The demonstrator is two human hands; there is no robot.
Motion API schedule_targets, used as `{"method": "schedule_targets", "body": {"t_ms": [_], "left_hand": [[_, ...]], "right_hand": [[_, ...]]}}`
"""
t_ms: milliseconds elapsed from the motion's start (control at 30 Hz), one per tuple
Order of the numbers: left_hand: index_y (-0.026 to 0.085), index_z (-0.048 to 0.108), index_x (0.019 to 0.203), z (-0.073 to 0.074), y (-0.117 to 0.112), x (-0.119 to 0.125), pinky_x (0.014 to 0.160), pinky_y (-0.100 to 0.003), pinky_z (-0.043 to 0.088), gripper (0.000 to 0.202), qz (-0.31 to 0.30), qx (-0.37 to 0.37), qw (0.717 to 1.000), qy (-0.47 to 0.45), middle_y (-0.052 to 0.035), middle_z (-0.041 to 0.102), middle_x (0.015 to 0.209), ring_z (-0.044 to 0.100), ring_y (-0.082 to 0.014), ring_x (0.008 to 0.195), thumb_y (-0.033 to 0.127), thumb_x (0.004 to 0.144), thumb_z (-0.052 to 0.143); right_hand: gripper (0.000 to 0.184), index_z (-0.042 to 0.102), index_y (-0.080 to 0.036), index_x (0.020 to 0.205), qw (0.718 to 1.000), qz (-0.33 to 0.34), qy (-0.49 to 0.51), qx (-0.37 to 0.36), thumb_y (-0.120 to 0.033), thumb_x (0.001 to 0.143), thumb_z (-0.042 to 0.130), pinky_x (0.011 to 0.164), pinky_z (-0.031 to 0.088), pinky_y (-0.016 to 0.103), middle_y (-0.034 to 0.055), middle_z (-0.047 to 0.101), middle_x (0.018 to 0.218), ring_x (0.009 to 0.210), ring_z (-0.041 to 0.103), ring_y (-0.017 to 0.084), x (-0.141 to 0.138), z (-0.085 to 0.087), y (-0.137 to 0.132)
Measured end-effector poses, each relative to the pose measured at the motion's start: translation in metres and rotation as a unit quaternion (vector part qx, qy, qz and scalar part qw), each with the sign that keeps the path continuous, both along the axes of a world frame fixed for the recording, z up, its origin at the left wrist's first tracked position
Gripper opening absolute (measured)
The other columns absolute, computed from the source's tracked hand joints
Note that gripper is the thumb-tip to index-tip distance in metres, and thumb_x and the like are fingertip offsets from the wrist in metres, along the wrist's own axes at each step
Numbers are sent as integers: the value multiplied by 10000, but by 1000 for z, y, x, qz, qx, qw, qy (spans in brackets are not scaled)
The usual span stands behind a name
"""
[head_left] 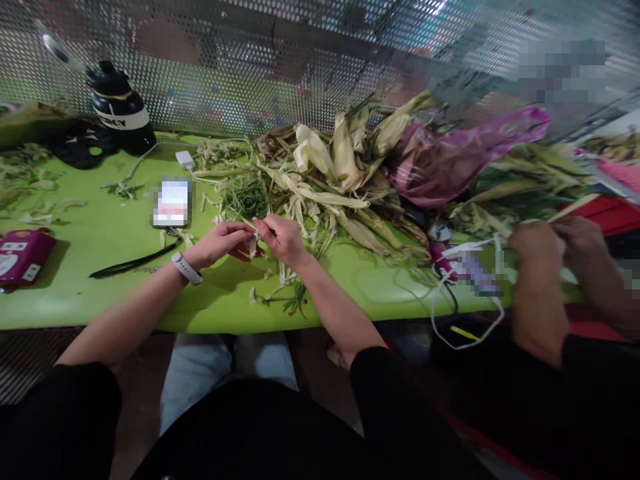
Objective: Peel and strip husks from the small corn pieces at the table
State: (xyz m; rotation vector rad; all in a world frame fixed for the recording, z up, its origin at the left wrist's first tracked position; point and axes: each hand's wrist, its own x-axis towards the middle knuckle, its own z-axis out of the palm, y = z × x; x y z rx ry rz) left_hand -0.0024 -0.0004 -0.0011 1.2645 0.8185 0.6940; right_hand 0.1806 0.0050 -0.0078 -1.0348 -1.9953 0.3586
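My left hand point(227, 241) and my right hand point(286, 240) meet above the green table point(215, 300), fingers pinched close together. Between them is a pale strip of corn husk point(253, 247), partly covered by the fingers. Just behind the hands lies a bundle of thin green strands point(244, 199). A big heap of dry corn husks point(345, 173) spreads from there to the right. Small husk scraps point(273, 293) and a green tuft point(297, 299) are scattered on the table below my hands.
A blurred-screen phone point(173, 203), black strap point(133, 261), black bottle point(120, 110) and magenta power box point(25, 257) stand left. At right are a pink plastic bag point(450, 163), white cable point(435, 320) and a co-worker's hands point(540, 247). Perforated metal point(225, 60) closes the back.
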Motion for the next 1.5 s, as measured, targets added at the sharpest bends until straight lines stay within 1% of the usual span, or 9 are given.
{"method": "schedule_targets", "body": {"t_ms": [233, 367, 533, 767, 967, 1067, 1200, 1367, 1500], "left_hand": [[158, 596, 1160, 1, -2, 1, 732, -327, 609, 351, -30, 61, 996, -52, -88, 725, 929, 725, -199, 893, 379, 888, 621], [176, 523, 1196, -3, -1, 1, 680, -281, 586, 335, -11, 97, 993, -71, -49, 694, 876, 702, -150, 788, 359, 921, 580], [177, 451, 1203, -2, 0, 1, 544, -212, 507, 308, -15, 161, 985, -60, 14, 626, 713, 586, -81, 547, 359, 962, 514], [160, 464, 1233, -2, 2, 1, 554, -215, 502, 339, -26, 200, 979, -33, 4, 621, 728, 586, -83, 568, 378, 973, 486], [164, 510, 1186, -4, 2, -1, 579, -223, 517, 327, -18, 178, 983, -33, -17, 661, 755, 639, -105, 632, 396, 956, 517], [164, 561, 1105, -3, 1, -2, 582, -234, 537, 317, 1, 147, 989, -29, -49, 689, 821, 685, -143, 725, 433, 939, 535], [155, 618, 987, -4, 1, -1, 568, -223, 539, 286, 16, 116, 992, -51, -40, 686, 794, 676, -130, 689, 415, 870, 649], [177, 592, 1086, -10, 5, -1, 662, -273, 556, 273, 8, 51, 987, -154, -36, 685, 810, 672, -133, 710, 360, 888, 634], [192, 527, 1193, -15, 10, -1, 774, -326, 550, 321, 49, 101, 983, -143, -23, 666, 836, 662, -135, 760, 319, 909, 604]], "right_hand": [[520, 396, -210, 639, 988, 0, 99, -116, -637, 933, 362, 576, 333, 259, -30, 403, 568, 561, 417, 113, 12, 12, 1], [477, 431, -202, 644, 984, 39, 96, -146, -596, 910, 471, 538, 300, 255, -45, 379, 550, 534, 376, 100, 13, 13, 0], [441, 444, -200, 645, 983, 33, 138, -119, -542, 919, 486, 510, 285, 247, -48, 382, 546, 509, 361, 91, 11, 7, 3], [455, 424, -198, 624, 987, -10, 143, -70, -540, 919, 479, 511, 284, 233, -51, 388, 537, 513, 354, 84, 10, 2, 7], [466, 442, -196, 638, 988, -8, 133, -76, -569, 916, 469, 523, 297, 236, -51, 402, 543, 517, 371, 82, 10, 7, 4], [458, 474, -192, 652, 986, 21, 126, -103, -572, 906, 496, 511, 294, 238, -56, 401, 531, 498, 370, 78, 9, 8, 1], [465, 502, -201, 682, 974, 41, 165, -153, -603, 912, 463, 510, 342, 246, -48, 428, 536, 496, 410, 93, 9, 7, 3], [412, 587, -202, 826, 973, 54, 165, -152, -556, 944, 413, 752, 473, 286, 28, 608, 840, 800, 579, 142, 12, 9, 8], [368, 594, -185, 875, 966, 106, 102, -213, -539, 915, 500, 618, 437, 253, -12, 594, 709, 624, 543, 118, 11, 8, 7]]}}
